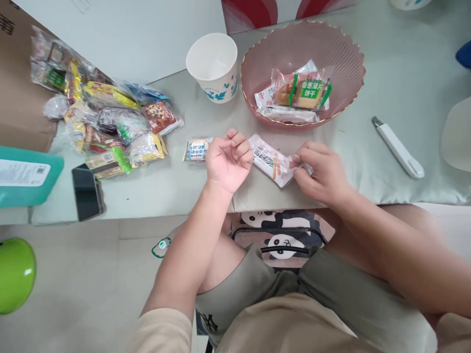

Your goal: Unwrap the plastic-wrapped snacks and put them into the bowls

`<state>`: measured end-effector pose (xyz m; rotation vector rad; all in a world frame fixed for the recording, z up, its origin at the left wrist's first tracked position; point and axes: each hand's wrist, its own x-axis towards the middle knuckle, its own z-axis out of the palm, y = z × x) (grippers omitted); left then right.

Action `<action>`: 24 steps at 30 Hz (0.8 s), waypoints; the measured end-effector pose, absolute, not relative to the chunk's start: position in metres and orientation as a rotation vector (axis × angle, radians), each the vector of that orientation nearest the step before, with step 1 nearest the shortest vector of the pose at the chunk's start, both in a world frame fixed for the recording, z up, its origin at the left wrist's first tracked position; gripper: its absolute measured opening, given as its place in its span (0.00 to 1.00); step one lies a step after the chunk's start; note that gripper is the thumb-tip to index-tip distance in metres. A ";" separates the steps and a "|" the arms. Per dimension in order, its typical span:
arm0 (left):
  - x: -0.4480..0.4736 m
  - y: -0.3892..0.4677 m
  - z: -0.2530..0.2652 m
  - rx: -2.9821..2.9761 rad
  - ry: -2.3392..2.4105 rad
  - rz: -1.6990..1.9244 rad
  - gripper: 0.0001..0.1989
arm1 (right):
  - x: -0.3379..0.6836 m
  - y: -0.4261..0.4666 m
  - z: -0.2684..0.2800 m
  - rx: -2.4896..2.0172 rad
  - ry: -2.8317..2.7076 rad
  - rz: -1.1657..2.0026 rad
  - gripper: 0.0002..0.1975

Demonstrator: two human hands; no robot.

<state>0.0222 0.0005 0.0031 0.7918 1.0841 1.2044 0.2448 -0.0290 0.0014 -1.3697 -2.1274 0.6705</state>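
Note:
My right hand [321, 172] pinches the near right end of a white snack packet [270, 161], printed with dark characters and orange sticks, which lies slanted on the table. At the packet's left side is my left hand [231, 159], palm up and fingers curled in, with nothing visible in them. A small biscuit packet [196, 149] with blue print lies just left of that wrist, partly covered by the hand. Behind the hands, a pink ribbed bowl [340, 59] with a gold rim holds several wrapped snacks, among them a green-labelled biscuit packet [309, 93].
A white paper cup [217, 73] stands left of the bowl. Several wrapped snacks [117, 120] are heaped at left, near a phone [88, 193] and a teal package [51, 179]. A white utility knife [399, 149] lies at right. The table's front edge is close to my forearms.

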 end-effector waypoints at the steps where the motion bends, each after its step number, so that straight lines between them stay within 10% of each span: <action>1: 0.023 0.002 0.005 0.780 1.093 1.204 0.15 | 0.247 -0.028 0.004 -1.352 -2.135 0.676 0.04; 24: 0.028 0.005 -0.033 1.713 1.657 1.035 0.11 | 0.284 -0.018 0.007 -1.526 -2.223 0.654 0.14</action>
